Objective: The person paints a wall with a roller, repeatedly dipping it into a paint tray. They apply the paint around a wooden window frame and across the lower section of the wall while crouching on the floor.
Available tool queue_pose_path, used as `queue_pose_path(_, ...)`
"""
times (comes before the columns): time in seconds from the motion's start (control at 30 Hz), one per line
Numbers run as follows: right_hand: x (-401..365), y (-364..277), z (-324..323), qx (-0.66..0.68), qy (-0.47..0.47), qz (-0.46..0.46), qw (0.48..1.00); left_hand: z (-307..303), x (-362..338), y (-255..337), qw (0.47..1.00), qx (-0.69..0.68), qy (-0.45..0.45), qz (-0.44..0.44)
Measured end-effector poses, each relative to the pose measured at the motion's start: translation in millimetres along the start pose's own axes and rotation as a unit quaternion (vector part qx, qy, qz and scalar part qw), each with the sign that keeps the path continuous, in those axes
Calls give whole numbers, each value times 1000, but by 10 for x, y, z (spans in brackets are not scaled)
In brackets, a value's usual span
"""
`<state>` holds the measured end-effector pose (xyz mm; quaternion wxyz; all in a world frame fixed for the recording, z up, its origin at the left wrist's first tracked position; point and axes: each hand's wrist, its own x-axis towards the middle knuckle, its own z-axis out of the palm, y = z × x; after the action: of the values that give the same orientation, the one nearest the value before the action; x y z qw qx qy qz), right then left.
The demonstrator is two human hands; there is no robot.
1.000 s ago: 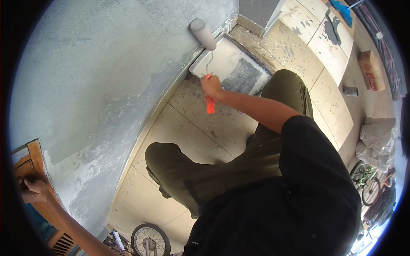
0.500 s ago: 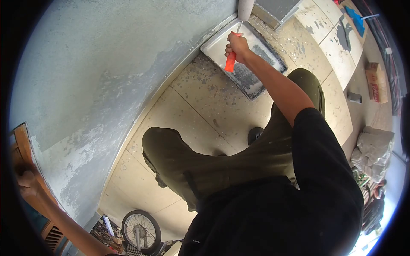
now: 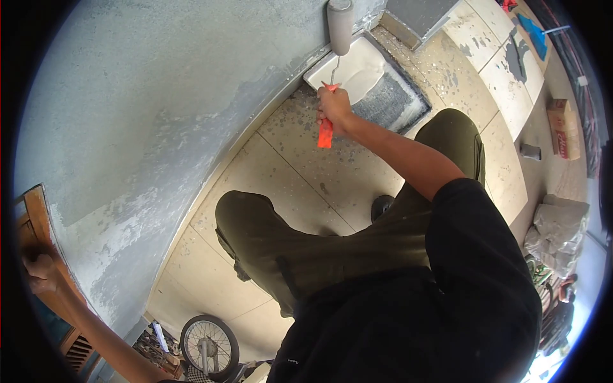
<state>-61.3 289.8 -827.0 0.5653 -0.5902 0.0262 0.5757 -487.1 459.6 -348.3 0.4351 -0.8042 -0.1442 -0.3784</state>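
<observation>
My right hand (image 3: pixel 334 105) is closed round the orange handle of a paint roller (image 3: pixel 341 29). The pale roller sleeve hangs beside the wall and above the far edge of the paint tray (image 3: pixel 418 88). White paint (image 3: pixel 359 67) pools in the tray's far-left end, while its ribbed slope is dark with some white smears. At the far left, my left hand (image 3: pixel 42 273) is closed at the edge of a brown wooden frame (image 3: pixel 42 220); its fingertips are in shadow.
A patchy grey-blue wall (image 3: pixel 159 115) runs along the left. Paint spots mark the tiled floor (image 3: pixel 300 172). A grey block (image 3: pixel 418 19) stands behind the tray. To the right are a cardboard box (image 3: pixel 564 129) and a plastic-wrapped bundle (image 3: pixel 557 223). A spoked wheel (image 3: pixel 209 346) is at the bottom.
My right hand has moved left and closer to me with the paint roller, which now shows fully beside the wall. More of the tray's paint is visible. My left hand stays put.
</observation>
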Motion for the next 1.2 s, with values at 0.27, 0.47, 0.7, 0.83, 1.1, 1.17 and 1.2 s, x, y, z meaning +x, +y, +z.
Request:
queue_pose_path(0.27, 707, -810, -510, 59, 34, -66, 996, 11, -39, -46, 1000, 10, 1, 6)
queue_pose_path(0.47, 245, -249, -230, 32, -5, -28, 999, 40, 67, 128, 1000, 17, -4, 0)
queue_pose_path(0.7, -377, 314, -11, -100, -63, 17, 993, 50, 13, 52, 1000, 6, 0, 3)
queue_pose_path(0.83, -207, 135, -127, -92, -22, -36, 995, 26, -39, -82, 1000, 0, 1, 30)
queue_pose_path(1.1, 794, -870, -608, 22, 20, -106, 994, 61, 115, 220, 969, 127, -38, -209)
queue_pose_path(1.17, 753, -901, -578, 19, 24, -99, 995, 9, 0, 9, 999, 11, 1, 38)
queue_pose_path(1.2, 684, -794, -498, 21, 27, -92, 995, 22, 1, 13, 999, 14, 6, 37)
